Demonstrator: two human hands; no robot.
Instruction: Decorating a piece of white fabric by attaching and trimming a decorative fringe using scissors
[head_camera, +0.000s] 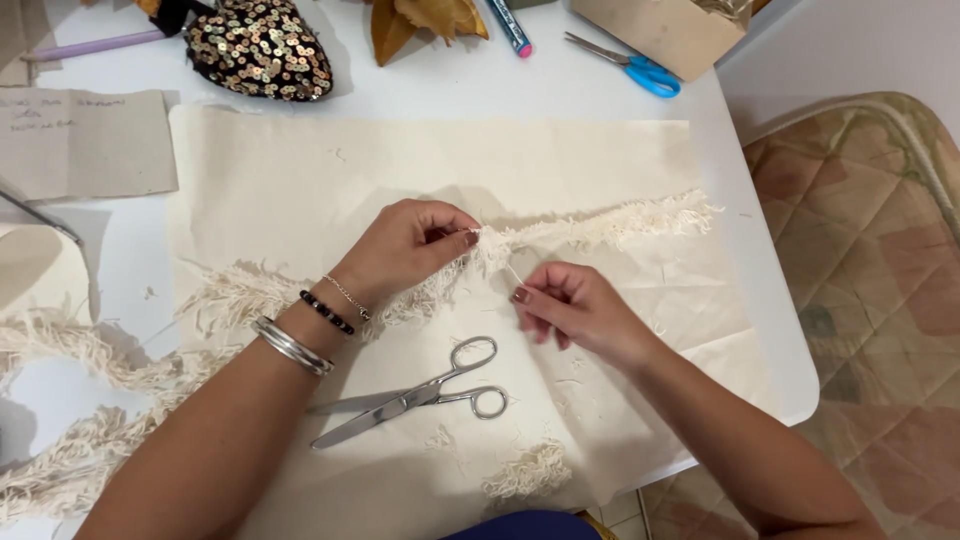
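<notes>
A sheet of cream fabric (300, 170) lies spread over a white table (760, 330). A strip of cream fringe trim (620, 225) runs across it from lower left to upper right. My left hand (405, 250) pinches the fringe near the middle, thumb and fingers closed on it. My right hand (575, 310) sits just below and right of it, pinching a thin needle or thread (513, 274) that reaches up to the fringe. Silver scissors (415, 395) lie open on the fabric below both hands, untouched.
Blue-handled scissors (635, 65), a marker (510, 25), a cardboard box (665, 30) and a sequined object (260, 48) lie along the far edge. Paper (85, 140) lies at left, more fringe (70, 440) at lower left. A quilted cushion (870, 280) is beyond the table's right edge.
</notes>
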